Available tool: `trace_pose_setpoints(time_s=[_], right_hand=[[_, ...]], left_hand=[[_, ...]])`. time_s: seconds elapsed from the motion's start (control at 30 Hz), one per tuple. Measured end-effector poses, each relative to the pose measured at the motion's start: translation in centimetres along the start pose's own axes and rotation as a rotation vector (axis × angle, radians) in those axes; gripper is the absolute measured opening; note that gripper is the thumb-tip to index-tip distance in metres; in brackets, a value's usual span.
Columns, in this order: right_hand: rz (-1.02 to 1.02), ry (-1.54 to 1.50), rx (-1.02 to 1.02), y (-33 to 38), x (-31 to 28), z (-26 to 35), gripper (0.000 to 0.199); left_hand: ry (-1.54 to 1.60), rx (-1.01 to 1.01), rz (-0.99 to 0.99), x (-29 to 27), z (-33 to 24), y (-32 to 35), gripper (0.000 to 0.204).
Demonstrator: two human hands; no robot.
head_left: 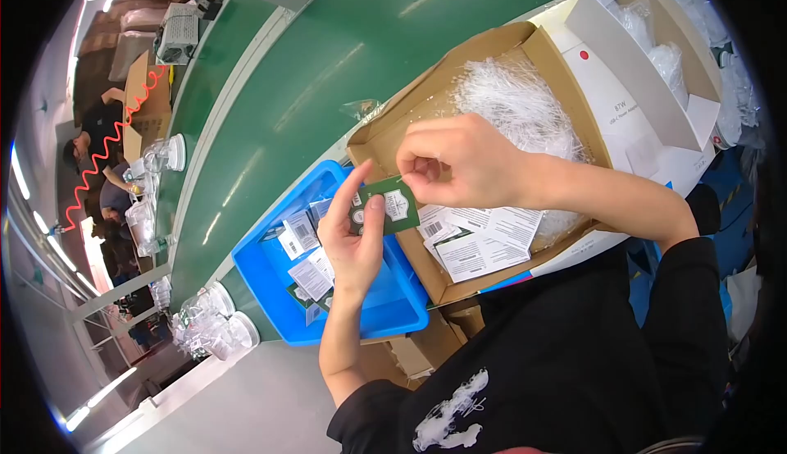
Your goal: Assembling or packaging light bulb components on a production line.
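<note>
My left hand [354, 237] holds a green printed card [385, 208] between thumb and fingers, over the gap between a blue bin and a cardboard box. At the card's upper corner, my right hand [459, 163] is closed in a pinch on a thin white strand, mostly hidden by the fingers. Below the right hand, the open cardboard box [393, 130] holds a heap of thin white plastic strands [525, 97]. A pile of white printed cards [479, 249] lies in its near part, with some green sides showing. More cards [307, 278] lie loosely in the blue bin [275, 310].
A white carton [635, 118] with clear plastic bags stands to the right of the box. Green conveyor surface [328, 68] stretches behind. Clear wrapped containers [217, 323] stand at left. Farther off, people [98, 138] work near a red coiled hose [123, 126].
</note>
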State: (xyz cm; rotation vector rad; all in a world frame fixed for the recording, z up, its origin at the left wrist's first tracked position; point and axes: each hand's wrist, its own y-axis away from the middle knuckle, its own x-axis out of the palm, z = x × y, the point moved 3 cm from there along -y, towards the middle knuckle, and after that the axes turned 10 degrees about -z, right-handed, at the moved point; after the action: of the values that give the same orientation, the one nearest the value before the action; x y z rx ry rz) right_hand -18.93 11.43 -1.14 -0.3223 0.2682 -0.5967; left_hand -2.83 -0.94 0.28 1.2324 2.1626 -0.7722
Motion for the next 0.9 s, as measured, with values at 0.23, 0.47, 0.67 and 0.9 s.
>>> trace_pose_setpoints(time_s=[0.23,0.47,0.67,0.9], right_hand=[[-0.048,0.173,-0.109,0.0,-0.2,-0.4,0.012],[-0.080,0.235,-0.101,0.2,-0.2,-0.4,0.014],[-0.105,0.313,-0.180,0.4,-0.2,-0.5,0.016],[-0.108,0.432,-0.305,0.5,0.2,-0.1,0.016]], left_hand=[[0.357,-0.262,-0.279,1.1,-2.0,-0.9,0.052],[0.314,-0.285,-0.198,0.8,-1.6,-0.6,0.047],[0.220,-0.240,-0.189,1.1,-1.3,-0.6,0.042],[0.156,-0.219,-0.177,0.9,-1.8,-0.3,0.041]])
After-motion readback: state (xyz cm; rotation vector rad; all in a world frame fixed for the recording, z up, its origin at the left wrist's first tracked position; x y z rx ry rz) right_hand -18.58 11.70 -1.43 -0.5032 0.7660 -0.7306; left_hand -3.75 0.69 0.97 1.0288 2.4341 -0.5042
